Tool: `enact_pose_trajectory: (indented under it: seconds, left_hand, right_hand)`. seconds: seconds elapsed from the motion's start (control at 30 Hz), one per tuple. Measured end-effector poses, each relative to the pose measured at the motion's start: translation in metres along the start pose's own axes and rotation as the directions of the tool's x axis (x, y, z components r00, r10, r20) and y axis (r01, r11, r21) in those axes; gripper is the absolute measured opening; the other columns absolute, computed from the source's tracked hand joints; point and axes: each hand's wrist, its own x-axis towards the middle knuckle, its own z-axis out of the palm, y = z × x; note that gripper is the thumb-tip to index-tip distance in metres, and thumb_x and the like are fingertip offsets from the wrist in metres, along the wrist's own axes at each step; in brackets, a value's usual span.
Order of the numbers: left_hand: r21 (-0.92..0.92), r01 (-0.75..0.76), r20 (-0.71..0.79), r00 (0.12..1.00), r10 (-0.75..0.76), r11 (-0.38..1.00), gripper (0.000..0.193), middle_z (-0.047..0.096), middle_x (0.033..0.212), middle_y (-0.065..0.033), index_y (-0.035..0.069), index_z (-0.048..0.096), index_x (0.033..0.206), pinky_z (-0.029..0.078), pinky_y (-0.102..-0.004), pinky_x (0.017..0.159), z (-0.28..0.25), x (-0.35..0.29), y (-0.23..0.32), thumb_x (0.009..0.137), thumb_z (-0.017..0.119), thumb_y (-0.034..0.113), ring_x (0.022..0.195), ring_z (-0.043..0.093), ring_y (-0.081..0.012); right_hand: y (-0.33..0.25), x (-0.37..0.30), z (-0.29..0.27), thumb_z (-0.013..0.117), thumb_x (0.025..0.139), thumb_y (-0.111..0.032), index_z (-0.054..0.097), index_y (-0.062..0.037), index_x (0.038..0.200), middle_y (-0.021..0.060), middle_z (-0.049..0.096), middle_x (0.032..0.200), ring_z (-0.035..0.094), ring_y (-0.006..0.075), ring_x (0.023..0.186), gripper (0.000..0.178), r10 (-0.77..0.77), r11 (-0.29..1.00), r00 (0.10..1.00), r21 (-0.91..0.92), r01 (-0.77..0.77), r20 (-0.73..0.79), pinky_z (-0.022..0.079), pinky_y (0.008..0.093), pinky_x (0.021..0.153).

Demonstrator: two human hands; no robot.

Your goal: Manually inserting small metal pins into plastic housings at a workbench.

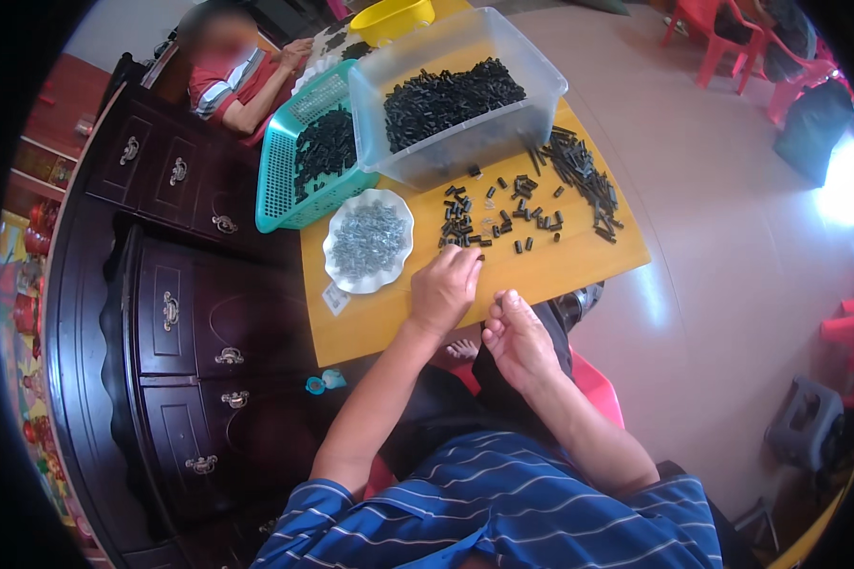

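Note:
My left hand is over the front of the yellow wooden table, its fingers pinched at a small black tube. Just beyond its knuckles lies a loose cluster of short black tubes. My right hand hovers at the table's front edge, palm turned up, with thumb and fingers pressed together. Whatever sits in that pinch is too small to make out. Left of my left hand, a white wavy-rimmed dish holds a heap of small clear pieces.
A clear plastic bin full of black pieces stands at the back, beside a green basket of similar pieces. Long black sticks lie at the right. A dark wooden cabinet borders the left; another person sits beyond it.

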Motion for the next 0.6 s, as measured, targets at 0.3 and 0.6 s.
enact_pose_trajectory:
  seconds: [0.3,0.6]
  left_hand:
    - [-0.115,0.069,-0.005,0.998,-0.07,0.991,0.016,0.068,0.088,-0.0098,0.009,0.069,0.101,0.055,-0.0411,0.064,-0.014,0.015,-0.005,0.085,0.071,0.008,0.076,0.068,-0.0322]
    - [0.016,0.035,-0.019,0.999,-0.035,0.999,0.01,0.07,0.088,-0.0115,0.009,0.072,0.095,0.055,-0.0434,0.071,0.001,0.099,-0.037,0.088,0.068,0.016,0.079,0.068,-0.0341]
  right_hand:
    - [0.0,-0.003,-0.003,0.059,0.104,-0.028,0.061,-0.0101,0.105,-0.0015,0.061,0.079,0.058,0.0086,0.063,0.018,0.068,0.997,0.995,0.042,-0.071,0.069,0.055,0.0249,0.06]
    - [0.003,-0.005,-0.002,0.062,0.102,-0.022,0.062,-0.0099,0.102,-0.0006,0.063,0.081,0.059,0.0083,0.066,0.012,0.183,0.982,0.978,-0.066,-0.177,0.098,0.055,0.0242,0.063]
